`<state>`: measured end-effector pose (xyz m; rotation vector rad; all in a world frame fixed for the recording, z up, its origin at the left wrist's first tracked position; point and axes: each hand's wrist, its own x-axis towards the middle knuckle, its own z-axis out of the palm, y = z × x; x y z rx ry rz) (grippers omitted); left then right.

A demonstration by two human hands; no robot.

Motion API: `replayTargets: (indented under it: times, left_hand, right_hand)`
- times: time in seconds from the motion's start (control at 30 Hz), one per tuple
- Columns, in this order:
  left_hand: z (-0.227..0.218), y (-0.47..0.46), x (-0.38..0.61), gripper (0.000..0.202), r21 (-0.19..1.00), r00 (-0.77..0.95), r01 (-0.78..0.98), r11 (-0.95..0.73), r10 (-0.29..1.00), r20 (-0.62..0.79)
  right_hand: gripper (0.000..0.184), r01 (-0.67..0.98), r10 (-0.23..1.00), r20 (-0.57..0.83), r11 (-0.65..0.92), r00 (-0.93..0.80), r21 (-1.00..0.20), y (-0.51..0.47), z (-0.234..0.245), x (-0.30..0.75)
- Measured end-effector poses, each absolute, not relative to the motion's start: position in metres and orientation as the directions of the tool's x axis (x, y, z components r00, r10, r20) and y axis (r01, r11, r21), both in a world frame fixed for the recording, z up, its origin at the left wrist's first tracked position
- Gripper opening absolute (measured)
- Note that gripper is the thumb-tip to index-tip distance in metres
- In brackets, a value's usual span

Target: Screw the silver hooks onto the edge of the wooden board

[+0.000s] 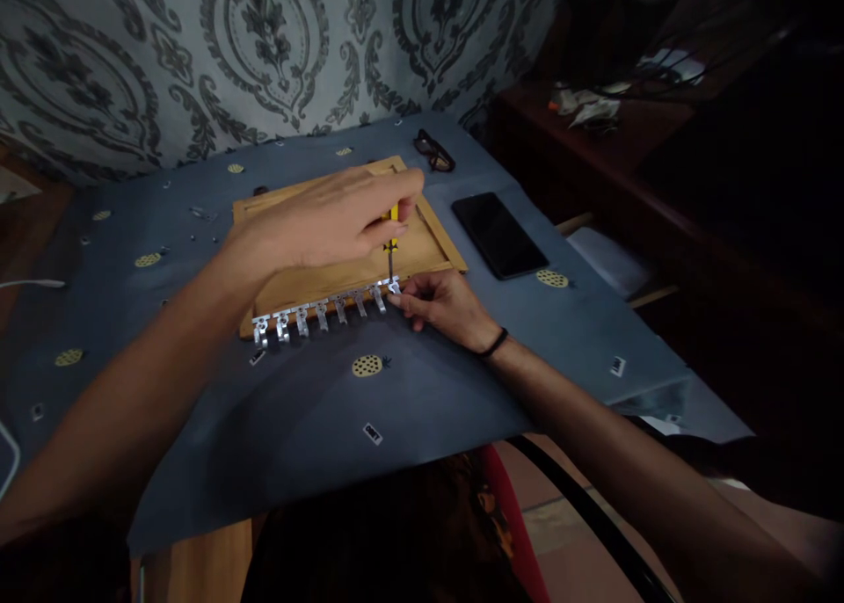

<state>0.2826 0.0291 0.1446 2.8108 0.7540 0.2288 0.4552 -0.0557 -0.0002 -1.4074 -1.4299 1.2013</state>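
Observation:
A wooden board (428, 243) lies on a blue-grey cloth, with several small metal hook brackets (321, 315) in a row along its near edge. My left hand (330, 221) is closed around a yellow-handled screwdriver (391, 234), held upright with its tip down on the rightmost bracket (394, 286). My right hand (445, 308) rests at the board's near right corner, its fingertips pinched on that same bracket. A black band sits on my right wrist.
A black phone (499, 234) lies right of the board and dark glasses (433, 151) lie behind it. Tiny screws and small parts (198, 216) are scattered on the cloth (409, 392) to the left. A dark wooden shelf (593, 137) stands at the right.

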Motion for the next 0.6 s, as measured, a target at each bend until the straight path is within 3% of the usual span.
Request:
replayTargets:
  times: [0.13,0.23,0.6]
  left_hand:
    - [0.161,0.016,0.277,0.015,0.330,0.734,0.557,-0.762,0.638,0.232]
    - [0.168,0.009,0.276,0.014,0.246,0.725,0.575,-0.780,0.626,0.289]
    - [0.138,0.006,0.278,0.018,0.133,0.733,0.646,-0.751,0.660,0.168]
  right_hand:
    - [0.064,0.255,0.993,-0.082,-0.058,-0.084,-0.965,-0.056,-0.002,0.455]
    - [0.063,0.258,0.993,-0.078,-0.054,-0.086,-0.965,-0.056,-0.001,0.455]
    - [0.065,0.267,0.994,-0.075,-0.051,-0.083,-0.962,-0.056,0.000,0.455]
